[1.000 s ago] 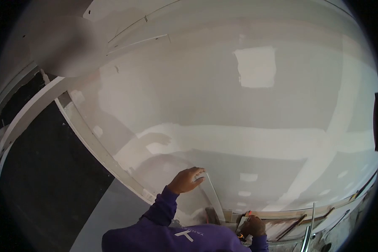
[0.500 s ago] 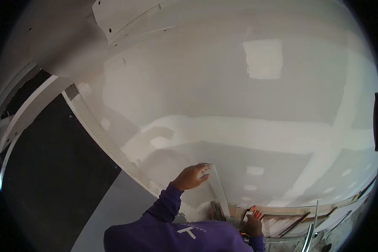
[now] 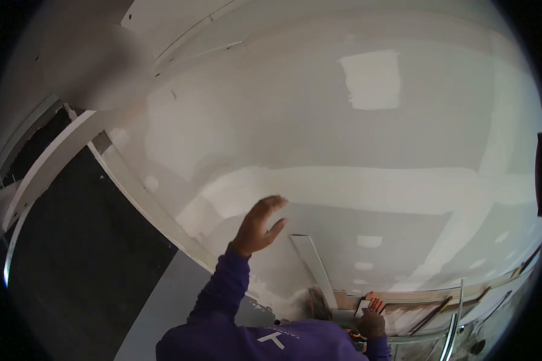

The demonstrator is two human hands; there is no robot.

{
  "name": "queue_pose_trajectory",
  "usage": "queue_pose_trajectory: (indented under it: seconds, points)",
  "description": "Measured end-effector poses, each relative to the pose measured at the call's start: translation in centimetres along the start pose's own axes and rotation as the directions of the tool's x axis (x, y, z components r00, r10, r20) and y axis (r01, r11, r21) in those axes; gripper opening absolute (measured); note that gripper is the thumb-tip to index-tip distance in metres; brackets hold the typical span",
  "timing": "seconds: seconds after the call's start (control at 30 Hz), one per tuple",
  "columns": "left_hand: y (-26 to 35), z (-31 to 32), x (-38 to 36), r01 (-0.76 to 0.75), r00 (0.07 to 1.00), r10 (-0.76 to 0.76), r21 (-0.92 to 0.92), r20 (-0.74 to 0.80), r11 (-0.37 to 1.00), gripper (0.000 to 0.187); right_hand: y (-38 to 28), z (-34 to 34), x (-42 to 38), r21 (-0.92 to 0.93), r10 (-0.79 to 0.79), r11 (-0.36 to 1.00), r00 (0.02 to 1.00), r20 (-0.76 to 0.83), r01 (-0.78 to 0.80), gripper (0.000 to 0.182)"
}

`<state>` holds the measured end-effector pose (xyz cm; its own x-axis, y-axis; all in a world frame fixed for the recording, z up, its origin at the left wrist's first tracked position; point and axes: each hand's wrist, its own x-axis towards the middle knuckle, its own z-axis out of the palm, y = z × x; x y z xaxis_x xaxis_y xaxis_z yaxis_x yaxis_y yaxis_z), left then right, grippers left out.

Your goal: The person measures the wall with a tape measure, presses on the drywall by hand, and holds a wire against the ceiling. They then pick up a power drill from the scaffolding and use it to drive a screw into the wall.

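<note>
My left hand (image 3: 259, 227) is raised in front of the wall, fingers stretched and thumb apart, with nothing in it. Below and right of it, a long pale strip (image 3: 317, 269) leans upright at the wall, its top end apart from my fingers. Low in the view is my right hand (image 3: 371, 323), its fingers bent at a small white item (image 3: 362, 308) with orange-red parts (image 3: 375, 302). What kind of thing this is, I cannot make out. My purple sleeve (image 3: 217, 289) crosses below the left hand.
A plasterboard wall (image 3: 319, 138) with pale filler patches (image 3: 372, 80) spreads ahead. To the left, a dark panel (image 3: 84, 240) sits behind a curved white edge (image 3: 141, 201). Metal rods (image 3: 449, 337) stand at the lower right, beside brown-edged panels (image 3: 409, 316).
My left hand has left the strip's top end and moved up and to the left. The right hand stays at the white and orange-red item, slightly shifted in view.
</note>
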<state>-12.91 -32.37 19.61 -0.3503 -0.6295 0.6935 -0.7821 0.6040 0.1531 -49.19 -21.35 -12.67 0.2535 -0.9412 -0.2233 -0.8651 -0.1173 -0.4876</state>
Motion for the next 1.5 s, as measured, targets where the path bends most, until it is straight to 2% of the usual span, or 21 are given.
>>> queue_pose_trajectory:
  seconds: [0.1, 0.2, 0.3, 0.4, 0.5, 0.57, 0.6, 0.67, 0.73, 0.77, 0.8, 0.83, 0.87, 0.9, 0.93, 1.0, 1.13, 1.2, 1.27, 1.43, 1.5]
  points:
    - [1.3, -2.2, 5.4, -0.230, 0.972, 0.232, 0.062, -0.025, 0.971, 0.044, 0.4, -0.1, -0.1, 0.003, -0.015, 1.000, 1.000, -0.001, 0.015, 0.044]
    - [3.1, -3.7, 11.8, -0.452, 0.885, 0.463, 0.146, -0.055, 0.880, 0.041, 1.8, 0.9, -0.2, 0.006, -0.063, 0.998, 0.997, -0.055, 0.063, 0.046]
    - [4.6, -3.2, 18.1, -0.636, 0.707, 0.698, 0.330, -0.113, 0.698, 0.043, 2.0, 1.1, 0.4, 0.000, -0.040, 0.999, 0.996, -0.079, 0.040, 0.046]
    - [3.5, -1.1, 24.0, -0.734, 0.505, 0.845, 0.426, -0.178, 0.529, 0.047, 3.1, 2.4, 1.1, 0.006, -0.018, 1.000, 0.995, -0.096, 0.018, 0.044]
    - [1.7, 2.9, 28.2, -0.705, 0.568, 0.770, 0.311, -0.293, 0.638, 0.055, 3.1, 2.8, 1.2, 0.011, 0.047, 0.999, 0.997, -0.054, -0.047, 0.043]
    - [1.2, 5.1, 28.9, -0.625, 0.657, 0.731, 0.411, -0.183, 0.664, 0.058, 2.9, 2.1, 1.4, 0.078, 0.122, 0.990, 0.992, -0.014, -0.120, 0.045]
    - [1.0, 6.4, 29.3, -0.602, 0.686, 0.714, 0.441, -0.140, 0.665, 0.060, 3.0, 1.4, 2.2, -0.022, 0.146, 0.989, 0.989, 0.025, -0.145, 0.045]
    - [-0.6, 6.3, 29.9, -0.617, 0.597, 0.763, 0.464, -0.249, 0.635, 0.067, 3.3, 3.6, 4.0, -0.122, 0.162, 0.981, 0.984, 0.069, -0.153, 0.043]
    - [-1.5, 6.2, 30.3, -0.662, 0.530, 0.809, 0.472, -0.254, 0.582, 0.063, 3.4, 4.7, 4.2, -0.063, 0.059, 0.995, 0.968, -0.246, -0.077, 0.033]
    - [-0.8, 6.2, 30.5, -0.676, 0.511, 0.832, 0.497, -0.217, 0.544, 0.059, 2.8, 2.9, 4.5, -0.090, 0.060, 0.993, 0.979, -0.197, -0.079, 0.031]
    - [-1.1, 6.6, 31.2, -0.712, 0.416, 0.882, 0.524, -0.222, 0.468, 0.055, 2.4, 1.1, 4.7, -0.117, 0.062, 0.990, 0.987, -0.147, -0.079, 0.030]
    - [-2.0, 6.2, 31.6, -0.712, 0.478, 0.859, 0.492, -0.182, 0.500, 0.048, 2.1, -0.6, 4.9, -0.143, 0.063, 0.987, 0.993, -0.098, -0.077, 0.028]
    - [-2.6, 6.5, 31.5, -0.675, 0.548, 0.802, 0.440, -0.239, 0.592, 0.045, 2.5, 1.6, 5.8, -0.038, 0.122, 0.990, 0.965, -0.231, -0.134, 0.026]
    - [-2.7, 7.0, 31.3, -0.662, 0.573, 0.774, 0.404, -0.269, 0.631, 0.042, 2.9, 3.8, 6.5, 0.079, 0.178, 0.984, 0.917, -0.358, -0.160, 0.025]
    - [-3.0, 6.4, 31.3, -0.678, 0.554, 0.807, 0.451, -0.206, 0.581, 0.046, 3.5, 4.4, 6.9, 0.081, 0.153, 0.987, 0.954, -0.256, -0.137, 0.024]
    - [-5.9, 5.8, 31.9, -0.693, 0.562, 0.797, 0.398, -0.223, 0.600, 0.044, 2.3, 1.1, 5.4, 0.153, 0.267, 0.955, 0.962, -0.063, -0.255, 0.027]
    - [-3.8, 6.8, 29.8, -0.464, 0.670, 0.719, 0.652, -0.186, 0.600, 0.039, 2.2, 3.0, 2.6, 0.216, 0.392, 0.905, 0.916, -0.086, -0.367, 0.026]
    - [2.0, 8.5, 29.2, -0.607, 0.474, 0.862, 0.643, -0.178, 0.466, 0.054, 3.3, 3.8, 1.4, 0.192, 0.422, 0.892, 0.906, -0.029, -0.409, 0.026]
    - [3.0, 9.4, 28.9, -0.582, 0.479, 0.831, 0.605, -0.284, 0.542, 0.044, 3.6, 4.4, -0.8, 0.185, 0.420, 0.893, 0.908, -0.011, -0.411, 0.027]
    - [3.9, 8.3, 28.7, -0.551, 0.500, 0.818, 0.625, -0.283, 0.553, 0.042, 4.2, 5.5, -4.9, 0.174, 0.466, 0.871, 0.885, 0.002, -0.459, 0.026]
    - [4.2, 8.1, 28.6, -0.540, 0.507, 0.818, 0.640, -0.272, 0.548, 0.042, 4.4, 4.2, -6.6, 0.199, 0.491, 0.859, 0.869, -0.054, -0.473, 0.025]
